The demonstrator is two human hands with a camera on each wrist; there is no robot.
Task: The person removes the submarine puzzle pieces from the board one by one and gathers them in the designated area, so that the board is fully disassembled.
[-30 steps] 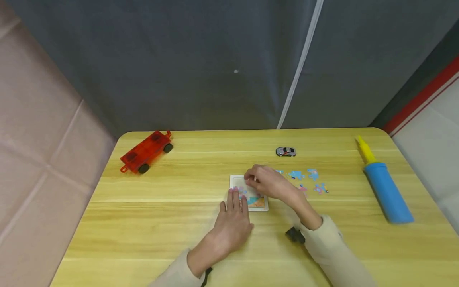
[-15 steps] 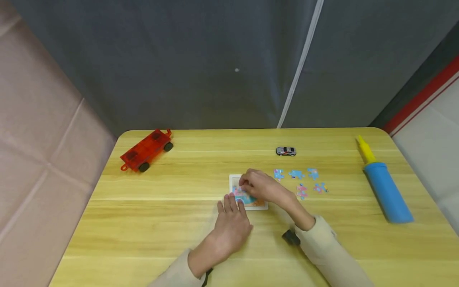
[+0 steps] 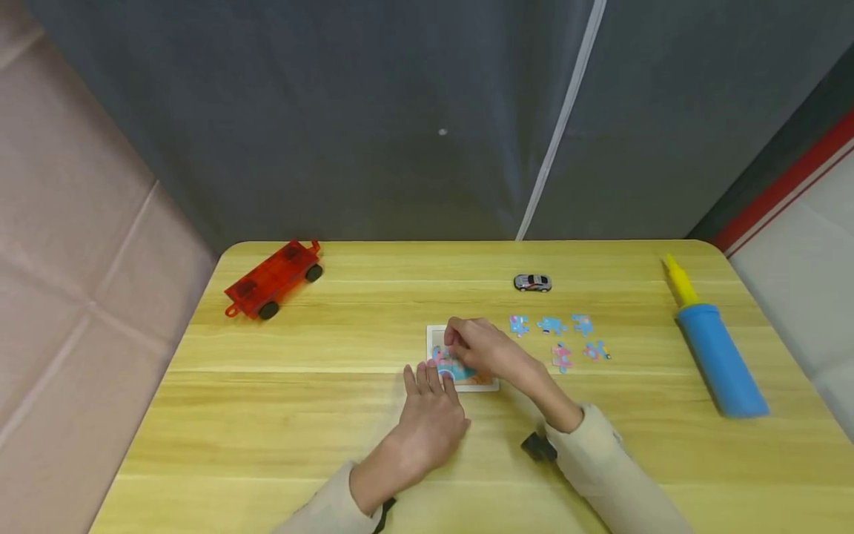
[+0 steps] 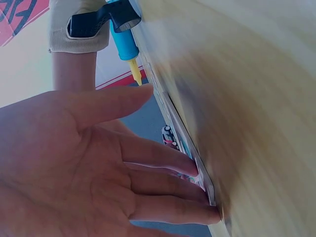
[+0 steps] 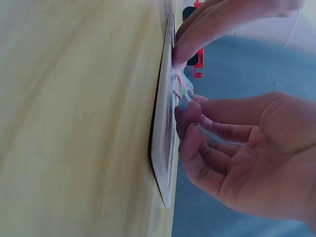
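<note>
A small white-framed puzzle tray [image 3: 492, 386] lies mid-table, partly filled with coloured pieces. My left hand [image 3: 427, 371] lies flat, its straight fingertips [image 4: 205, 186] pressing the tray's [image 4: 210, 190] near-left edge. My right hand [image 3: 451, 343] hovers over the tray's upper left, and its thumb and forefinger pinch a pink-and-blue puzzle piece [image 5: 181, 91] down against the tray [image 5: 165, 148]. The left hand's fingers [image 5: 207, 27] press just beside it. Much of the tray's picture is hidden under both hands.
Several loose puzzle pieces [image 3: 551, 324] lie right of the tray. A small grey toy car [image 3: 531, 282] sits behind them, a red toy wagon [image 3: 271, 280] at the far left, and a blue pump with a yellow tip [image 3: 717, 356] at the right edge.
My right hand has moved left and nearer over the tray, uncovering the loose pieces. My left hand has slid slightly left along the tray's edge.
</note>
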